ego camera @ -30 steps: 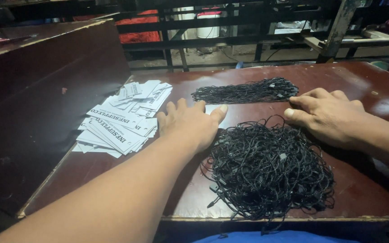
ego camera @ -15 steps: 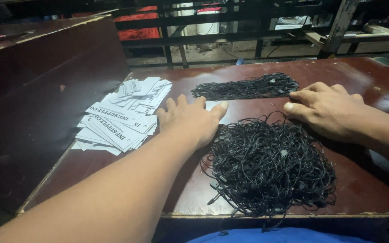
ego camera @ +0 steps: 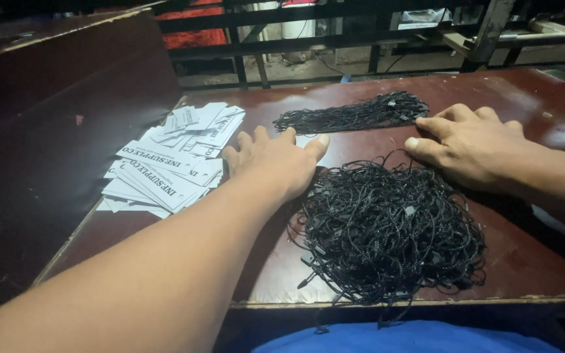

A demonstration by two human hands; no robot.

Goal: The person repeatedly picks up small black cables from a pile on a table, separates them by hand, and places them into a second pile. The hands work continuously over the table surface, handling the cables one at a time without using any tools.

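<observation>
Right now my left hand (ego camera: 276, 160) lies flat on the dark red table (ego camera: 544, 117), fingers spread, holding nothing. Its side touches the far left edge of the big messy pile of black strings (ego camera: 387, 235), and its fingertips reach toward a small white tag (ego camera: 305, 140) that peeks out just past them. My right hand (ego camera: 469, 144) lies flat too, fingers close together, pinching nothing, with its thumb touching the far edge of the same pile. That big pile sits near the front edge of the table, right in front of me, and a few strings hang over the edge. Beyond my hands, near the back edge, lies a thinner bunch of black strings (ego camera: 354, 114), laid out long and neat. Near the left edge sits a loose heap of white paper tags (ego camera: 171, 163) with dark print. I think the work is only partly done: the neat bunch is small, the messy pile is large, and many tags have no string. Behind the table stands a black metal rail (ego camera: 335, 42).
</observation>
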